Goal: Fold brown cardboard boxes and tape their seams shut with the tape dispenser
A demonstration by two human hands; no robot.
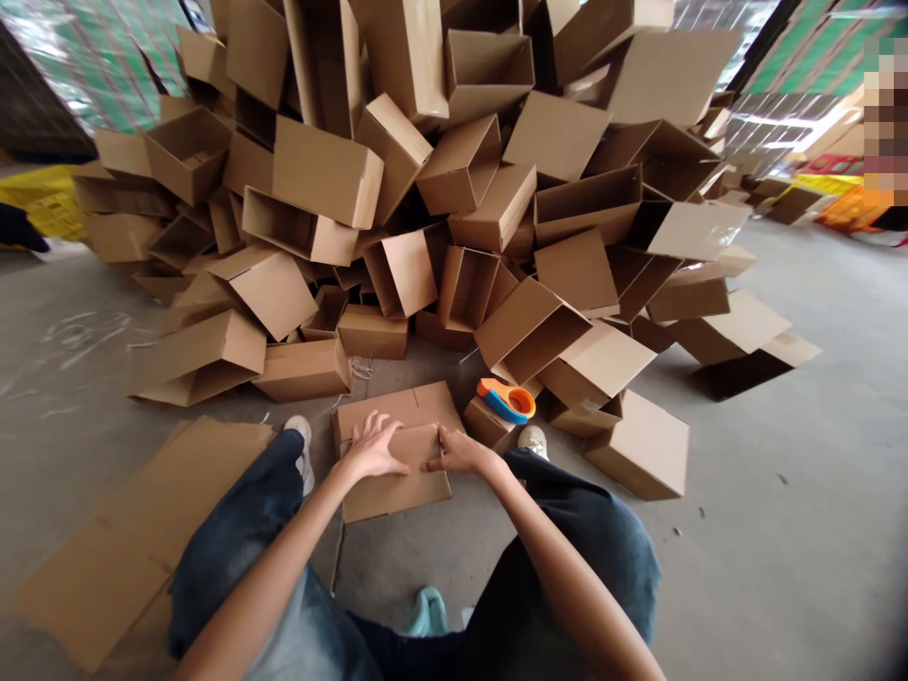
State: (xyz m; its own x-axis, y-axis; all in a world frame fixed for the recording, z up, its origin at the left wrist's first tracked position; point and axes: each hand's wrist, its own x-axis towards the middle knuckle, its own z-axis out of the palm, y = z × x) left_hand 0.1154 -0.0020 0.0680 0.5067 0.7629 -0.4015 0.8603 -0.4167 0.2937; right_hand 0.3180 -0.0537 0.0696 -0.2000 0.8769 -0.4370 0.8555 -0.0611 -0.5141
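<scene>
Between my feet, a cardboard box [404, 497] lies on the floor with its flaps folded over the top. My left hand [374, 446] rests on the box's left part, fingers spread and thumb reaching toward the middle. On the right side, my right hand [462, 452] grips the edge of a flap, thumb on top and index finger at its far corner; the other fingers are mostly hidden. An orange and blue tape dispenser [507, 401] sits just beyond my right hand, on a small cardboard box [488, 422].
A tall pile of open cardboard boxes [326, 170] stands ahead. Flat cardboard [134, 539] lies at left. A box [642, 445] rests on the floor at right. Yellow crates [49, 203] stand far left. Part of a person [883, 123] shows at the right edge.
</scene>
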